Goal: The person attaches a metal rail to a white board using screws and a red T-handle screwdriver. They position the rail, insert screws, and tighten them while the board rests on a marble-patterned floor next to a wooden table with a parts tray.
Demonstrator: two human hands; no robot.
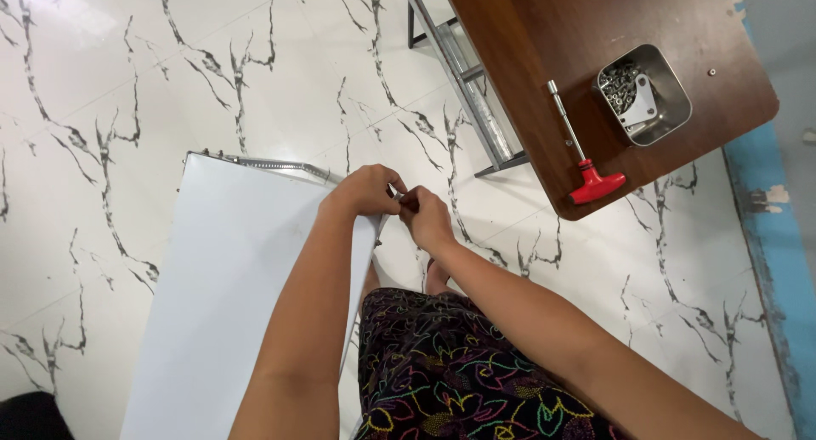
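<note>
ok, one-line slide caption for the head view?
Both hands pinch a small part at a white panel's corner; red-handled driver on table.

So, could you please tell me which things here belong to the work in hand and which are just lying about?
In hand:
- left hand and right hand, pinching something small at the corner of the white panel
- perforated metal strip along the panel's top edge

Lying about:
- red-handled T-wrench on the brown table
- metal tin of screws with a white bracket
- metal frame under the table

Matt white panel (pixel 221 295), glossy wooden table (pixel 544 57), steel tray (pixel 671 83)
</note>
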